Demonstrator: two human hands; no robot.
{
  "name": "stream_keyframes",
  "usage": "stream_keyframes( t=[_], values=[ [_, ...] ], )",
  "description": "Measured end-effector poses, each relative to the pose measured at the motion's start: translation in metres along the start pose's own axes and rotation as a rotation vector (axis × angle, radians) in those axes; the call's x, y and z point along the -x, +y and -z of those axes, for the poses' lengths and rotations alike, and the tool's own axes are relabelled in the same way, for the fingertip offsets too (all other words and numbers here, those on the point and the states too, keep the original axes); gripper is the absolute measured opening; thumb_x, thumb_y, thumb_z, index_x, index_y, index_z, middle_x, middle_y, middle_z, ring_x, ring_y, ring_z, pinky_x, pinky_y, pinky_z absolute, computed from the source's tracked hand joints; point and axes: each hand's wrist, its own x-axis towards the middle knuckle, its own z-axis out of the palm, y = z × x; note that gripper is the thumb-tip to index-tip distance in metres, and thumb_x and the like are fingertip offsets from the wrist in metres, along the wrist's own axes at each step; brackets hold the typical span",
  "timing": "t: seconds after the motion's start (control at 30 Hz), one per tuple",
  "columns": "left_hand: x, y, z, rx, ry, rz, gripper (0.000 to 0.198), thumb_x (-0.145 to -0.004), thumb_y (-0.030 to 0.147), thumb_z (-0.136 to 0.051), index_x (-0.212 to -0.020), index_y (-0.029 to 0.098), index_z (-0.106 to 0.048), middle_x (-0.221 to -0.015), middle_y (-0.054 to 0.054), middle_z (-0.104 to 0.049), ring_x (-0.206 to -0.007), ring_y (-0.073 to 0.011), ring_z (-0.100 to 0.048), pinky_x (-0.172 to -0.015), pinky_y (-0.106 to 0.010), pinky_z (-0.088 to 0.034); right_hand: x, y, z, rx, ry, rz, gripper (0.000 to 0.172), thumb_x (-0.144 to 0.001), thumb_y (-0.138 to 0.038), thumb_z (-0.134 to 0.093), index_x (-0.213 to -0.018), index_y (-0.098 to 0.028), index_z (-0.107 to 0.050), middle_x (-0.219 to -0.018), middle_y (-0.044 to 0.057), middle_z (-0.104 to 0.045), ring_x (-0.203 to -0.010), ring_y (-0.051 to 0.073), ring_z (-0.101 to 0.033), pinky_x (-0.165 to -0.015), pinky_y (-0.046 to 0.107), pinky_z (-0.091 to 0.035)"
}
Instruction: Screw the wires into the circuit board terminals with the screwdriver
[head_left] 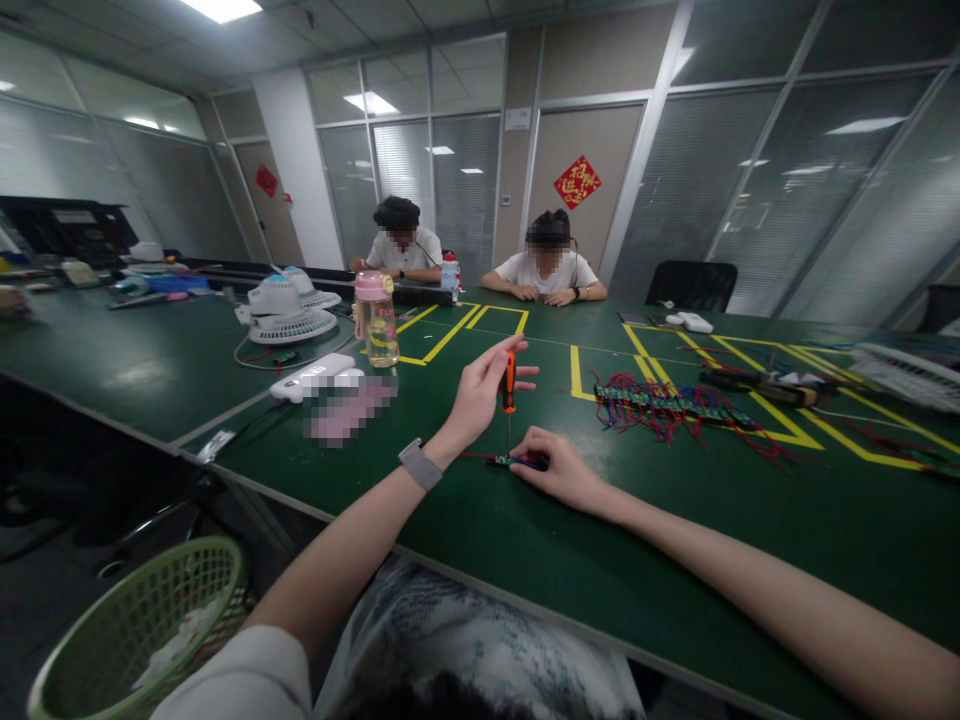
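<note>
My left hand [484,385] holds an orange and black screwdriver [510,382] upright, its handle against the thumb and a few fingers reaching out past it. The thin shaft points down to a small green circuit board [500,461] lying on the table. My right hand [561,468] rests beside it, thumb and forefinger pinched on the board's right end, where dark wires run under the fingers. A red wire [478,456] leads off the board to the left. Whether the tip sits in a screw is too small to tell.
The green table [465,520] carries a row of wired boards [667,402] at right, a pink-lidded bottle [377,320], a white power strip [313,377] and small fans [289,312]. Two people sit opposite. A green basket [142,590] stands at lower left.
</note>
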Motion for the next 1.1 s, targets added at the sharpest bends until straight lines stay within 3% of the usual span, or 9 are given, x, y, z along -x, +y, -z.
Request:
stream_keyframes(
  t=[0.1, 0.27, 0.4, 0.5, 0.57, 0.77, 0.83, 0.97, 1.1],
  values=[
    [0.0013, 0.001, -0.0021, 0.035, 0.004, 0.021, 0.039, -0.087, 0.039, -0.053, -0.119, 0.016, -0.057, -0.107, -0.01, -0.063, -0.078, -0.0155, -0.066, -0.071, -0.032, -0.056, -0.0001, 0.0002, -0.0003, -0.001, 0.001, -0.002, 0.007, -0.077, -0.015, -0.065, -0.082, -0.014, -0.069, -0.077, 0.003, -0.055, -0.07, 0.014, -0.054, -0.064, 0.026, -0.043],
    [0.0018, 0.0005, 0.0013, -0.219, 0.069, -0.084, 0.027, -0.074, 0.032, -0.071, -0.096, 0.016, -0.066, -0.068, 0.003, -0.058, -0.054, -0.007, -0.055, -0.054, -0.02, -0.047, -0.0001, 0.0, 0.0, 0.009, -0.003, -0.003, 0.006, -0.077, -0.016, -0.065, -0.081, -0.014, -0.07, -0.078, 0.003, -0.055, -0.07, 0.014, -0.054, -0.064, 0.026, -0.043],
    [0.0005, -0.0009, 0.0049, -0.303, 0.092, -0.156, 0.023, -0.08, 0.036, -0.064, -0.093, 0.018, -0.069, -0.082, -0.001, -0.059, -0.062, -0.0066, -0.054, -0.059, -0.019, -0.046, 0.0, -0.0009, 0.0005, 0.009, -0.006, -0.005, 0.007, -0.077, -0.017, -0.065, -0.082, -0.015, -0.07, -0.078, 0.003, -0.055, -0.07, 0.014, -0.055, -0.064, 0.026, -0.043],
    [-0.0004, -0.001, 0.0046, -0.072, -0.016, -0.078, 0.034, -0.091, 0.036, -0.044, -0.112, 0.018, -0.064, -0.103, -0.008, -0.061, -0.082, -0.0138, -0.062, -0.07, -0.027, -0.052, -0.0001, -0.0017, 0.0007, 0.009, -0.006, -0.003, 0.007, -0.077, -0.016, -0.065, -0.082, -0.014, -0.07, -0.078, 0.003, -0.055, -0.07, 0.014, -0.055, -0.064, 0.026, -0.043],
    [-0.0003, -0.0001, 0.0032, 0.045, -0.066, -0.025, 0.036, -0.09, 0.035, -0.044, -0.119, 0.017, -0.059, -0.11, -0.01, -0.061, -0.087, -0.0177, -0.064, -0.073, -0.032, -0.055, -0.0002, -0.0019, 0.0007, 0.006, -0.002, -0.003, 0.007, -0.077, -0.015, -0.065, -0.081, -0.014, -0.069, -0.078, 0.003, -0.055, -0.07, 0.014, -0.055, -0.064, 0.026, -0.044],
    [0.0028, 0.0061, 0.001, -0.217, -0.001, -0.089, 0.029, -0.075, 0.029, -0.07, -0.101, 0.017, -0.067, -0.09, -0.004, -0.064, -0.074, -0.0117, -0.06, -0.067, -0.024, -0.052, -0.0001, -0.0007, 0.0002, -0.002, -0.002, -0.003, 0.007, -0.077, -0.016, -0.065, -0.081, -0.014, -0.069, -0.078, 0.003, -0.056, -0.07, 0.014, -0.054, -0.064, 0.027, -0.044],
    [0.0029, 0.0061, 0.0019, -0.288, 0.001, -0.122, 0.024, -0.075, 0.029, -0.069, -0.097, 0.018, -0.069, -0.096, -0.005, -0.062, -0.079, -0.0117, -0.059, -0.068, -0.022, -0.05, 0.0, 0.0001, 0.0, -0.002, 0.001, 0.001, 0.006, -0.077, -0.017, -0.065, -0.081, -0.014, -0.069, -0.077, 0.003, -0.056, -0.069, 0.014, -0.054, -0.064, 0.027, -0.044],
    [0.0013, 0.0023, 0.0028, -0.083, -0.11, -0.041, 0.031, -0.089, 0.03, -0.048, -0.116, 0.022, -0.062, -0.117, -0.008, -0.058, -0.098, -0.0175, -0.061, -0.079, -0.029, -0.053, 0.0001, 0.0006, -0.0001, 0.003, 0.01, 0.013, 0.006, -0.077, -0.017, -0.065, -0.081, -0.015, -0.069, -0.077, 0.003, -0.055, -0.069, 0.014, -0.054, -0.063, 0.027, -0.044],
    [0.0015, 0.0018, 0.0014, -0.052, -0.098, 0.011, 0.037, -0.085, 0.029, -0.056, -0.121, 0.019, -0.058, -0.106, -0.009, -0.063, -0.086, -0.0168, -0.064, -0.074, -0.031, -0.055, 0.0003, -0.0005, 0.0004, 0.013, 0.004, 0.01, 0.006, -0.077, -0.017, -0.065, -0.081, -0.016, -0.068, -0.078, 0.003, -0.056, -0.069, 0.014, -0.054, -0.064, 0.027, -0.044]
  ],
)
